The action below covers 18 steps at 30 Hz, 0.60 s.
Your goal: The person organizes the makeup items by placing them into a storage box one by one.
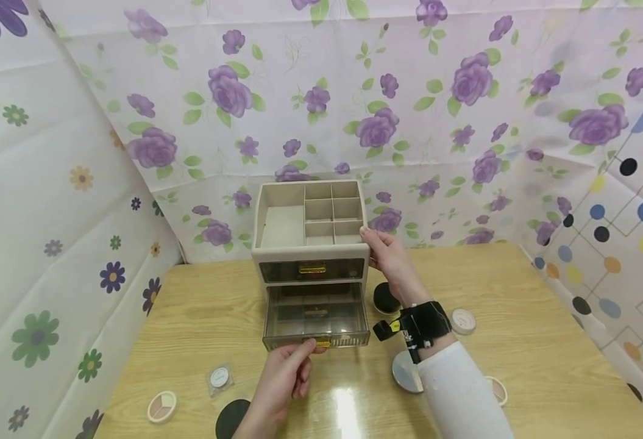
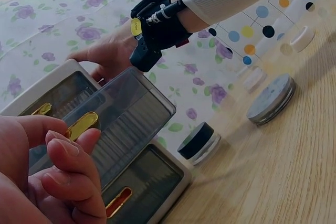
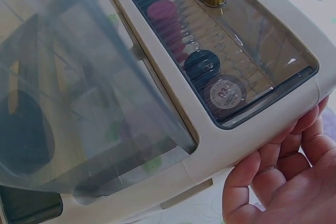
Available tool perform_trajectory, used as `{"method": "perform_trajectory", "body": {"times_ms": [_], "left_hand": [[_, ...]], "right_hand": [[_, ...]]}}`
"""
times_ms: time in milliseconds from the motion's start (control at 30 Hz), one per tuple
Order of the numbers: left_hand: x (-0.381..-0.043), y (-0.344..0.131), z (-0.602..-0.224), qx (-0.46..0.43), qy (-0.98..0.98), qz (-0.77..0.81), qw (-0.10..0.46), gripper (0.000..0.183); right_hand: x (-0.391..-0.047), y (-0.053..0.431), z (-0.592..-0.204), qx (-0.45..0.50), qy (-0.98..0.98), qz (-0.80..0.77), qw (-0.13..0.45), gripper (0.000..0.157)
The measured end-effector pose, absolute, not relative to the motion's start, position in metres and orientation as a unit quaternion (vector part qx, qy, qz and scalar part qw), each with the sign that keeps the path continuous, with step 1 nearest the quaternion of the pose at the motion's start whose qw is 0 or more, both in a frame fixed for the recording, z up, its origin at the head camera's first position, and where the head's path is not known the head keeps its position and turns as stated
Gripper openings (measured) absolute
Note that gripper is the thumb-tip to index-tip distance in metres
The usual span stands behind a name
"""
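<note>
A cream makeup organizer with open compartments on top and smoky clear drawers stands at the back of the table. Its middle drawer is pulled out. My left hand pinches that drawer's gold handle between thumb and fingers. My right hand grips the organizer's right side, fingertips at the top edge and bent fingers against the side wall. Through the top drawer's front, several small round-ended cosmetics show in the right wrist view. The bottom drawer's gold handle appears in the left wrist view.
Round cosmetics lie about the wooden table: a black-lidded jar, a silver compact, a pale disc, two tri-colour pans, a small clear-cased item and a black disc. Flowered cloth hangs behind.
</note>
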<state>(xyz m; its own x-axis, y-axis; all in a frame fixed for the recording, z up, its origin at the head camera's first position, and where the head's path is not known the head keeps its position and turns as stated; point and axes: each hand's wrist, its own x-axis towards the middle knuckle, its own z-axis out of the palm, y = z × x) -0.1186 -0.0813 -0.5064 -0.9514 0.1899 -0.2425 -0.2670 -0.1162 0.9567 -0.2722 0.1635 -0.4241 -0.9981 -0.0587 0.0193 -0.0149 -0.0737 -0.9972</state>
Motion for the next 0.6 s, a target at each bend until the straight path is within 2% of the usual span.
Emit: {"method": "perform_trajectory", "body": {"times_ms": [600], "left_hand": [[-0.1140,-0.0827,-0.5048,-0.032,0.649,0.745,0.152,0.040]], "right_hand": [[-0.2734,0.1636,-0.4244,-0.034,0.677,-0.735,0.020,0.034]]}}
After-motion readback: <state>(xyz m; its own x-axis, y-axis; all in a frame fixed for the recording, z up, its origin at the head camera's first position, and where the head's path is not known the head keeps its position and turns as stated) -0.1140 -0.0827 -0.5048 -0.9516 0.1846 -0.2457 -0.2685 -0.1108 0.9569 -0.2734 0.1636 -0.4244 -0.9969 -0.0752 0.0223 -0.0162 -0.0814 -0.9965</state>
